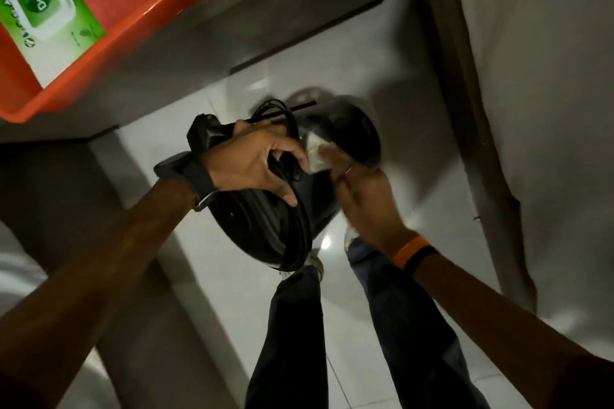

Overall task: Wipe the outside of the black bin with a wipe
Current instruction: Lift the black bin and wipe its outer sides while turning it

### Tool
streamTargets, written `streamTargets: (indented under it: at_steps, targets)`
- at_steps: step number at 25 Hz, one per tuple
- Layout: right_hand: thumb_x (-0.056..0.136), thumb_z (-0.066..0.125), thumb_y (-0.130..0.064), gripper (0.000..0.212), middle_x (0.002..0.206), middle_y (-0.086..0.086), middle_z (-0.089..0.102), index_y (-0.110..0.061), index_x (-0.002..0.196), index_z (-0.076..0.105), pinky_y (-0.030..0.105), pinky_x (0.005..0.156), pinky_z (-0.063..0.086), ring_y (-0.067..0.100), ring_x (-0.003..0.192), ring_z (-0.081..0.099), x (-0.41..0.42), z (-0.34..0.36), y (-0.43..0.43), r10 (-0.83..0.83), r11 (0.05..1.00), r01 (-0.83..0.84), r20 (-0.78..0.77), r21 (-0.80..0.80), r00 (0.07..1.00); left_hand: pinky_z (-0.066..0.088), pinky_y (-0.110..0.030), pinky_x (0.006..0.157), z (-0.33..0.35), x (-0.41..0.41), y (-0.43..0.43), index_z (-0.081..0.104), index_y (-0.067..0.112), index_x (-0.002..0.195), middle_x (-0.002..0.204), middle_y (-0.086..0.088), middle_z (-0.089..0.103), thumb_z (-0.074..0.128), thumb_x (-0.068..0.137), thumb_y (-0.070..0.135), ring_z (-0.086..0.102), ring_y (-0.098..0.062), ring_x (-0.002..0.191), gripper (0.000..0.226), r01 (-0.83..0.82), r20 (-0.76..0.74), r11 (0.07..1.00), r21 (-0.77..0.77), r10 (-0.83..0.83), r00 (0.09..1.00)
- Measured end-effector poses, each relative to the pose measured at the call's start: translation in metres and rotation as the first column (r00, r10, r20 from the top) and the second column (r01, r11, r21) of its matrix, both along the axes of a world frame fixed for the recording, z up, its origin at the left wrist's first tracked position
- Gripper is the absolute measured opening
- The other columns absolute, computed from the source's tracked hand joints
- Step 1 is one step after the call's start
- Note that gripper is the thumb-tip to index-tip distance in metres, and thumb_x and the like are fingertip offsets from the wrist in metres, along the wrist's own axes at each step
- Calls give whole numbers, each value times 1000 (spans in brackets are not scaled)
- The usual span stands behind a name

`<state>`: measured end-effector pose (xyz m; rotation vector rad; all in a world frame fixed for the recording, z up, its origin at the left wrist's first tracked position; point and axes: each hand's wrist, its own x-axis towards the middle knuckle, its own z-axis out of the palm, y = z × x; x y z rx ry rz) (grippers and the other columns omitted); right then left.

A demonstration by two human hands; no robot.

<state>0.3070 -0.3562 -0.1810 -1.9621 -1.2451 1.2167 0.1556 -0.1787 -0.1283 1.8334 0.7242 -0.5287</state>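
The black bin point(352, 133) is held tilted in the air above the white tiled floor, its round rim toward me. My left hand point(255, 163) grips the rim, fingers hooked inside, with a black liner bag bunched at the wrist. My right hand point(358, 189), blurred by motion, presses a white wipe point(315, 151) against the bin's outer wall, just right of my left fingers. An orange band sits on the right wrist and a dark watch on the left.
An orange tray point(139, 30) holding a green Dettol wipes pack point(43, 7) sits on a grey counter point(186, 53) at the upper left. A wall and a brown door frame point(465, 83) run along the right. My legs and shoes stand on the floor below the bin.
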Motion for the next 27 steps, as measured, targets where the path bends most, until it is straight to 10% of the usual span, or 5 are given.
streamTargets:
  at_steps: [4, 9, 14, 20, 27]
  targets:
    - [107, 34, -17, 52, 170, 5, 25, -11, 159, 30, 37, 133, 12, 22, 161, 19, -37, -27, 12, 304, 949, -286, -146, 135, 941, 37, -34, 86, -7, -39, -9, 69, 31, 92, 83, 15, 52, 90, 52, 49, 47, -7, 87, 49, -75, 25, 996, 45, 74, 997]
    - [111, 34, -36, 46, 164, 3, 42, -20, 152, 48, 31, 125, 21, 20, 153, 35, -4, -82, 99, -10, 946, 28, 58, -324, 998, 26, -34, 87, -20, -83, -31, 65, 39, 88, 79, 22, 46, 88, 49, 56, 41, 3, 85, 48, -105, 76, 989, 106, 97, 992]
    - [107, 35, -35, 45, 154, -3, 53, -20, 145, 55, 28, 127, 25, 7, 147, 44, -72, -27, 46, 271, 956, -294, -361, -7, 892, 35, -44, 91, -25, -94, -35, 68, 30, 93, 93, 19, 57, 92, 49, 51, 41, 5, 90, 55, -157, 107, 983, 97, 146, 983]
    - [111, 31, -38, 44, 150, 8, 57, -20, 138, 61, 30, 113, 31, 27, 142, 48, -12, -77, 113, 246, 927, -207, 91, -314, 965, 13, -28, 76, -32, -98, -48, 66, 34, 95, 78, 26, 37, 89, 48, 57, 37, -9, 88, 57, 3, 124, 976, 216, -31, 992]
    - [107, 31, -49, 51, 166, -11, 35, -36, 156, 36, 34, 131, 18, 8, 157, 26, -54, -33, 36, 456, 885, -462, -305, 56, 836, 16, -31, 76, -26, -88, -49, 68, 33, 95, 92, 25, 48, 91, 49, 52, 39, -4, 96, 55, -77, 118, 986, 149, 60, 991]
